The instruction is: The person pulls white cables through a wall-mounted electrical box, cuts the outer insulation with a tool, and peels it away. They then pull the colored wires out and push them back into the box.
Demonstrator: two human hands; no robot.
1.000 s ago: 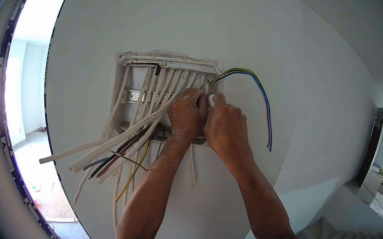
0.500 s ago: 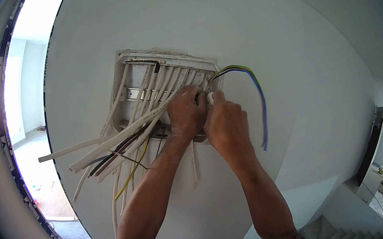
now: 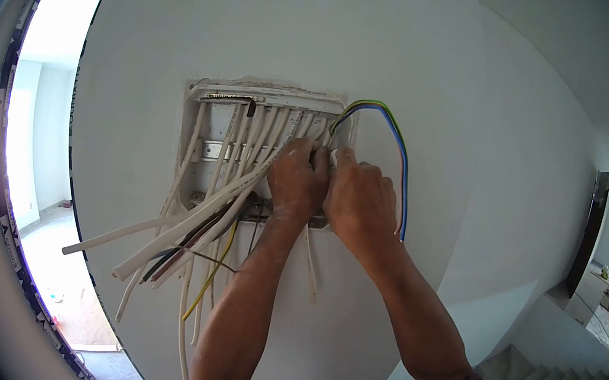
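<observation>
Over on the left a tall window opening (image 3: pixel 32 154) lets in bright daylight, with dusty floor showing below it. Next to it the white wall (image 3: pixel 265 23) carries a recessed wall box (image 3: pixel 210 120), its cover off and its rim ragged with plaster. A bundle of white cables (image 3: pixel 184 224) drops from the top of the box and fans out down and to the left, well past the lower rim; among them hang some dark wires and a thin yellow wire (image 3: pixel 212 274) (it trails lower than the dark ones).

At the right half of the box the two hands meet. The left hand (image 3: pixel 296 181) is curled with its fingers bent in against the cables near the top right of the box; its grip looks closed, though what exactly it pinches I cannot tell, since the knuckles hide it. Touching it, the right hand (image 3: pixel 360 205) has thumb and forefinger pressed together on a small white piece (image 3: pixel 335 157) wedged between the two hands (too small to name).

From just above the fingers, a loop of coloured wires (image 3: pixel 395 144), blue, yellow-green and a darker one, rises from the box's top right corner, arcs out over the wall and drops behind the right hand. Far right, a stairway (image 3: pixel 542 375) descends towards another lit room.
</observation>
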